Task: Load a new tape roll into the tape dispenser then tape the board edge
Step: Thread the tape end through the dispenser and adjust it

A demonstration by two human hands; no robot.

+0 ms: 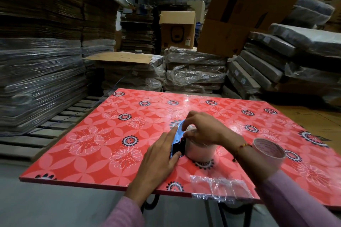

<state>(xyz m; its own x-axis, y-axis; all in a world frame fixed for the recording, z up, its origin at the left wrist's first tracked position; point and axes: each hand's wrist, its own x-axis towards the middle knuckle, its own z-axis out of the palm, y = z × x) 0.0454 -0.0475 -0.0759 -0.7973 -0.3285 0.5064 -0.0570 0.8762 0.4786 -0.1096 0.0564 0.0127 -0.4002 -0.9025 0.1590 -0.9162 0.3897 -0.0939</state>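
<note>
Red laminate, glossy and printed with pale petal shapes and black-and-white flower rosettes, covers the board (103, 145), which lies flat on a dark metal stand (153, 201). Near the middle of it, toward the near edge, sits the tape dispenser (177, 141), a blue-and-black frame lying on its side. A roll of clear tape (200, 150) with a whitish core is seated in the dispenser, standing on its flat face on the board.

The left hand (158, 160) lies over the dispenser's left side with straight fingers, pressing it down against the board. The right hand (203, 129) comes from above, its fingertips curled down and pinching at the top of the roll where it meets the blue frame; the exact grip is hidden by the fingers. The two hands are close together, both on the dispenser.

A second tape roll (268, 151), pinkish-white with a printed core, rests on the board just right of the right wrist, which wears a beaded thread bracelet (243, 146). A crumpled piece of clear plastic wrap (219, 187) lies at the board's near edge. Both sleeves are pink. Plastic-wrapped stacks (195, 71) and cardboard boxes (177, 29) stand behind.
</note>
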